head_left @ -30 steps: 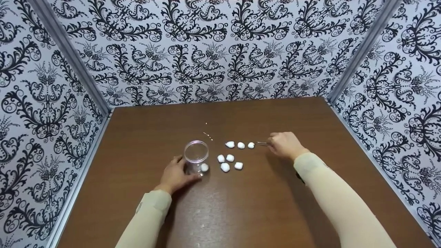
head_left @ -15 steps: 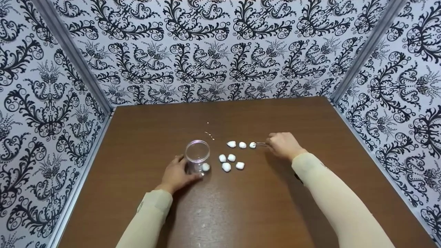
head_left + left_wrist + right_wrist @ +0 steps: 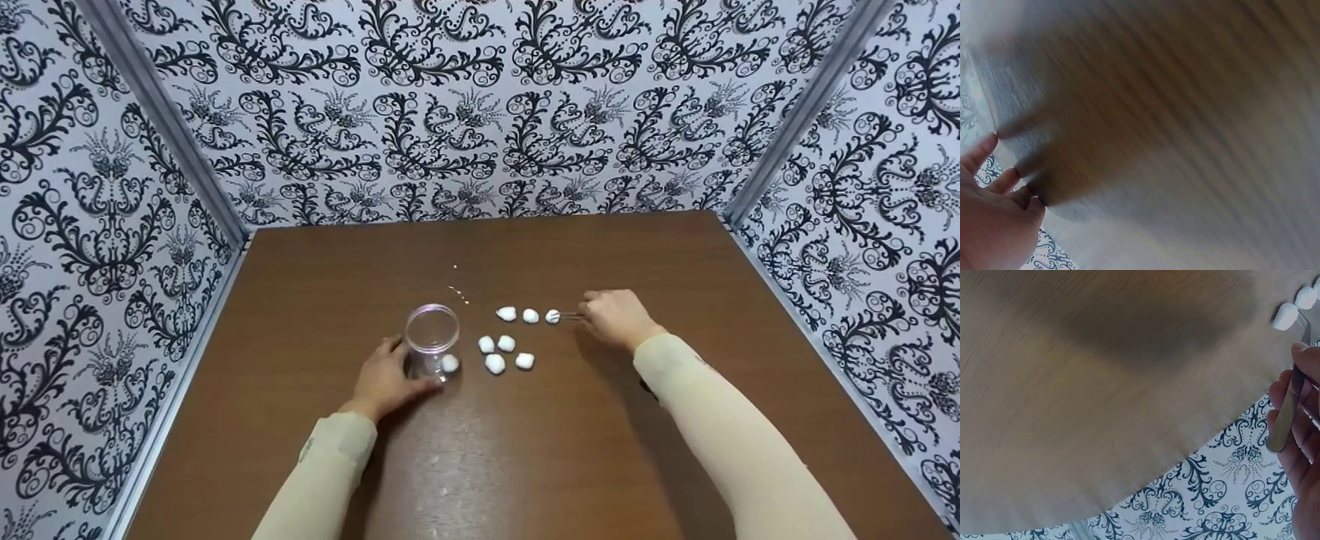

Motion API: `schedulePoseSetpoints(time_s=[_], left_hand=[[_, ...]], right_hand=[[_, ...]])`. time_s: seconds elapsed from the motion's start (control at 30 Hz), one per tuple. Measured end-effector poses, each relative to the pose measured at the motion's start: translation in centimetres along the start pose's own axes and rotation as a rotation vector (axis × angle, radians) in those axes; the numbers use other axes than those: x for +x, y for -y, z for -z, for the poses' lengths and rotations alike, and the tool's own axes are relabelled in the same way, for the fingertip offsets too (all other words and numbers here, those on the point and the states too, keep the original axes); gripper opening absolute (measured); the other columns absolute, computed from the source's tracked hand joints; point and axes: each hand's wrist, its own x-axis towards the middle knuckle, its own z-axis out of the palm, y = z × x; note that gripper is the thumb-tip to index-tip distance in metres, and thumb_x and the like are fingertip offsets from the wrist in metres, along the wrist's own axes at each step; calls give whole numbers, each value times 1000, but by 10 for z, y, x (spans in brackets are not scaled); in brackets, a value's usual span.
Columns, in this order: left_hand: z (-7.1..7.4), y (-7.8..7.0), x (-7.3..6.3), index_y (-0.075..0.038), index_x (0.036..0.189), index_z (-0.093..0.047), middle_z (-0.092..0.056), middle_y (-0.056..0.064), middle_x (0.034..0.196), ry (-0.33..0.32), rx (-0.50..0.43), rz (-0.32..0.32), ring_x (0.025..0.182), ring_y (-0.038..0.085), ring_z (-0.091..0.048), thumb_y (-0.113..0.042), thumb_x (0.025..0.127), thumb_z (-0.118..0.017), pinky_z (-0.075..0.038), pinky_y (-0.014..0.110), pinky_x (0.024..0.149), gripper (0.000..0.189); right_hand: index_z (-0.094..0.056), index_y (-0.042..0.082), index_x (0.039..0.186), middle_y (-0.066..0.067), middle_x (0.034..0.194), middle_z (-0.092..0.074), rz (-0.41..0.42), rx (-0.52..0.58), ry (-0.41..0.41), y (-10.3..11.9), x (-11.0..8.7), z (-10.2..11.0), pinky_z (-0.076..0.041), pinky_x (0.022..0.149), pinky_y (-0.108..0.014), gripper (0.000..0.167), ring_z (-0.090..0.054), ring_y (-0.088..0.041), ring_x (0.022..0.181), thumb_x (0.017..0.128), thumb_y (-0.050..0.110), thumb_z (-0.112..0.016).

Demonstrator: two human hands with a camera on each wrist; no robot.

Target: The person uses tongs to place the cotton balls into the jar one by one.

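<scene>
A clear plastic jar (image 3: 432,334) stands upright on the table with a single cotton ball (image 3: 450,364) low inside it. My left hand (image 3: 386,380) holds the jar from its left side, fingers behind and thumb in front. In the left wrist view, fingertips (image 3: 989,140) show at the far left edge. My right hand (image 3: 616,319) grips metal tweezers (image 3: 1288,408) between thumb and fingers. Their tips lie over the rightmost cotton ball (image 3: 553,316) of a row of three, which rests on the table.
Several more cotton balls (image 3: 495,364) lie in a loose cluster between jar and right hand. Tiny pale specks (image 3: 459,292) dot the brown table (image 3: 480,465) behind the jar. Patterned walls (image 3: 480,112) enclose the table's back and sides.
The tweezers' tips have moved left from beside the rightmost cotton ball onto it. The left hand keeps its hold on the jar, and the head view has shifted slightly.
</scene>
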Motion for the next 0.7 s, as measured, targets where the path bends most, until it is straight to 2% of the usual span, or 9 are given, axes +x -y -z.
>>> schedulePoseSetpoints(time_s=[0.17, 0.4, 0.7], left_hand=[[1, -1, -1, -6, 141, -56, -46, 23, 145, -9, -6, -12, 134, 43, -41, -57, 69, -85, -35, 56, 107, 92], [1, -1, -2, -6, 140, -56, -47, 23, 144, -17, 14, -29, 133, 43, -43, -57, 69, -85, -36, 56, 106, 92], [2, -1, -1, -4, 139, -56, -47, 25, 143, -23, 16, -44, 133, 45, -42, -56, 70, -85, -36, 57, 106, 91]], right_hand=[[-73, 9, 80, -4, 77, -62, 17, -14, 9, 0, -1, -4, -54, 55, -44, 8, -63, -24, 62, 84, 13, -79], [-73, 9, 79, -4, 77, -63, 30, -29, -19, 0, -1, -9, -53, 54, -44, 8, -63, -24, 61, 84, 12, -78], [-71, 10, 73, -3, 74, -61, 8, -22, -31, -2, 0, -11, -51, 49, -44, 10, -61, -23, 56, 82, 10, -75]])
